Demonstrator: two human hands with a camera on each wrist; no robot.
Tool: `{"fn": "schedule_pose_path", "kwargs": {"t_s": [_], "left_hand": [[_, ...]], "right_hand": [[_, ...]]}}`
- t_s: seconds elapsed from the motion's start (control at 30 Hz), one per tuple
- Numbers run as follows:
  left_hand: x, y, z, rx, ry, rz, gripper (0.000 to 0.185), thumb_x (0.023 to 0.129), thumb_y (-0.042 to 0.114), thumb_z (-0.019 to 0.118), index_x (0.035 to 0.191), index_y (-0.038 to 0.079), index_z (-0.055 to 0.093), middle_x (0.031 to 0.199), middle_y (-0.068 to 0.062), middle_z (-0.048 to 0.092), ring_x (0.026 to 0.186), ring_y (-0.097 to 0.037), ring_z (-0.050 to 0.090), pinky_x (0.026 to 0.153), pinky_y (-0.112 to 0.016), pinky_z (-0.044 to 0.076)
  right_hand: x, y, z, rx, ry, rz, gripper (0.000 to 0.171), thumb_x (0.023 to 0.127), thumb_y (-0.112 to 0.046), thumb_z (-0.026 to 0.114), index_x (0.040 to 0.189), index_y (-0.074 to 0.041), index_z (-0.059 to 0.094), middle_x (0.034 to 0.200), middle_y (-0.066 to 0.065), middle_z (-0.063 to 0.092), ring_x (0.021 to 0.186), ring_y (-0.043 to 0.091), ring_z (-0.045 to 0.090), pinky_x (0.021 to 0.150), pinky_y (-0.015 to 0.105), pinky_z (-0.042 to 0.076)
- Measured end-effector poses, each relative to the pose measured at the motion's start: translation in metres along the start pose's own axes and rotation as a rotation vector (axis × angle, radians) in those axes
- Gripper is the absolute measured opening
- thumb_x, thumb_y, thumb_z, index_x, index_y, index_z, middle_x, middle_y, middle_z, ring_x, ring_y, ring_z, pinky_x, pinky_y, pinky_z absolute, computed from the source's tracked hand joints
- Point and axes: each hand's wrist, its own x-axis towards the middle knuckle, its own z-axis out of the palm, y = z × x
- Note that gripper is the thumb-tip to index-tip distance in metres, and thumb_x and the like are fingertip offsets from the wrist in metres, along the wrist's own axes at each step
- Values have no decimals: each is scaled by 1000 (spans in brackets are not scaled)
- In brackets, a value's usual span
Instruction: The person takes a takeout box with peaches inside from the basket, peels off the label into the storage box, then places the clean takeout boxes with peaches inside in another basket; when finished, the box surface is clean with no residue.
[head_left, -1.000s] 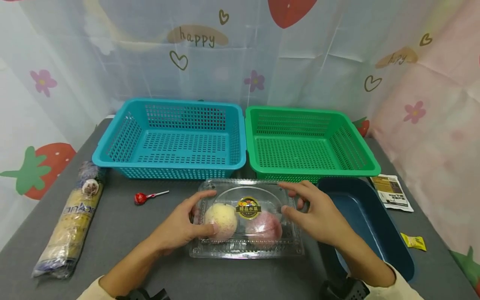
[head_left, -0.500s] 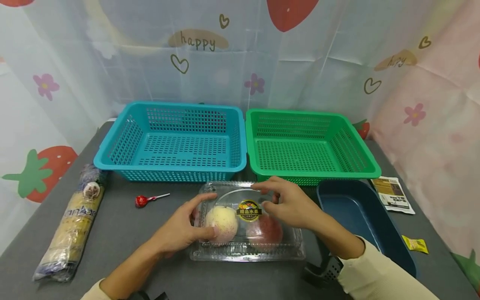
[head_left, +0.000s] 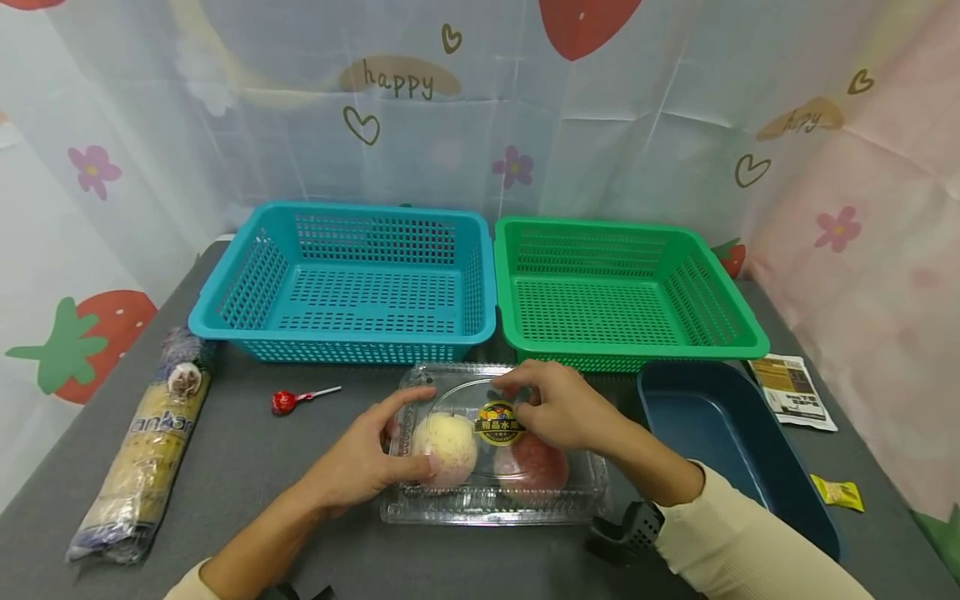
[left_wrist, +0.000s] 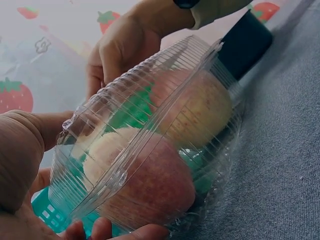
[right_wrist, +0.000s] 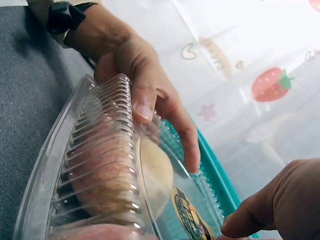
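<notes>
A clear plastic fruit box point(head_left: 495, 513) lies on the grey tabletop in front of me, its lid down. Inside are a pale yellow peach point(head_left: 453, 446) on the left and a pinkish peach point(head_left: 537, 465) on the right. My left hand point(head_left: 360, 454) grips the box's left end, thumb over the near part and fingers round the side. Over the lid bends my right hand point(head_left: 566, 408), index and thumb apart, the fingertips at the black-and-gold label point(head_left: 495, 427). Nothing shows between them. In the right wrist view, one finger reaches the edge of the label point(right_wrist: 186, 217).
Behind the box stand a blue basket point(head_left: 375, 340) and a green basket point(head_left: 637, 343). A dark blue tray point(head_left: 750, 433) is at the right, with a white-brown packet point(head_left: 793, 396) and a yellow candy point(head_left: 837, 493) beyond it. Leftward lie a lollipop point(head_left: 285, 402) and a long wrapped pack point(head_left: 146, 458).
My right hand has moved left from the lid's right end to the label, its index and thumb drawing closer together. The left hand has kept its grip, and the box stays in place.
</notes>
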Motion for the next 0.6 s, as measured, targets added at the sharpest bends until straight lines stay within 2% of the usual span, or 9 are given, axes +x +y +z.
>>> {"fn": "schedule_pose_path", "kwargs": {"t_s": [0.2,0.3,0.43,0.6], "left_hand": [[-1,1,0,15,-1,2,79,73,18,82,143,18,45,85,-14,42,74,-26,42,56,-32,40],[-1,1,1,28,0,9,78,73,19,82,143,18,45,86,-14,43,74,-26,42,56,-33,40],[-1,1,1,37,9,1,78,73,20,83,142,20,46,88,-14,43,75,-27,43,57,-33,40],[-2,2,2,45,17,-7,78,73,21,83,142,22,47,93,-16,42,78,-27,42,58,-34,40]], "right_hand": [[6,-3,5,6,32,116,15,88,-4,66,99,-8,76,83,-2,67,63,11,53,53,28,44],[7,-5,8,-30,67,152,9,88,-7,68,87,-12,76,76,-6,66,70,11,56,61,30,47],[7,-7,9,-76,95,140,13,89,-9,68,79,-15,70,72,-9,61,67,11,52,69,35,44],[4,-6,7,-32,93,106,15,92,-7,65,78,-14,67,72,-6,58,58,11,47,63,33,42]]}}
